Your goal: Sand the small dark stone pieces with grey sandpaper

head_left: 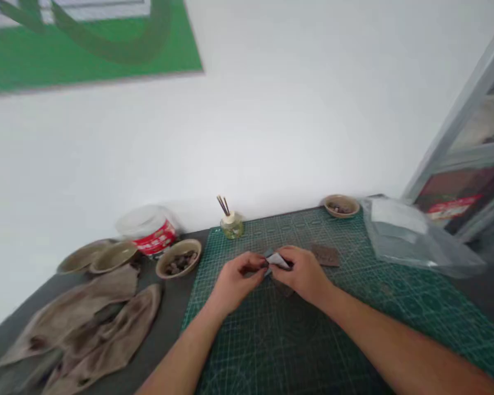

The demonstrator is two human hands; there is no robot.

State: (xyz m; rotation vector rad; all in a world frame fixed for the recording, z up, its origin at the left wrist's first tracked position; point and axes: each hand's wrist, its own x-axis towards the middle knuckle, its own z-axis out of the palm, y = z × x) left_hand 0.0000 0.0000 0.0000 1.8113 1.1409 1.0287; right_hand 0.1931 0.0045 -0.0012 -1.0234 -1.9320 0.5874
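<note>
Above the green cutting mat (239, 340), my two hands meet over a small folded white-and-grey piece (278, 260), thin like paper or cloth; its exact kind is not clear. My right hand (303, 272) pinches its white part between thumb and fingers. The fingers of my left hand (237, 278) close on its blue-grey left edge, thumb toward me. Just beneath the hands lies a dark brown flat piece (284, 288), partly hidden. A brown rectangular piece (326, 255) with faint marks rests on the mat beyond my right hand.
To the left are a bowl of small dark pieces (179, 259), shallow bowls (114, 255), a white tub with a red label (154, 233) and stained cloths (102, 329). A reed diffuser (231, 224), another small bowl (341, 206) and a clear plastic bag (411, 236) stand along the back.
</note>
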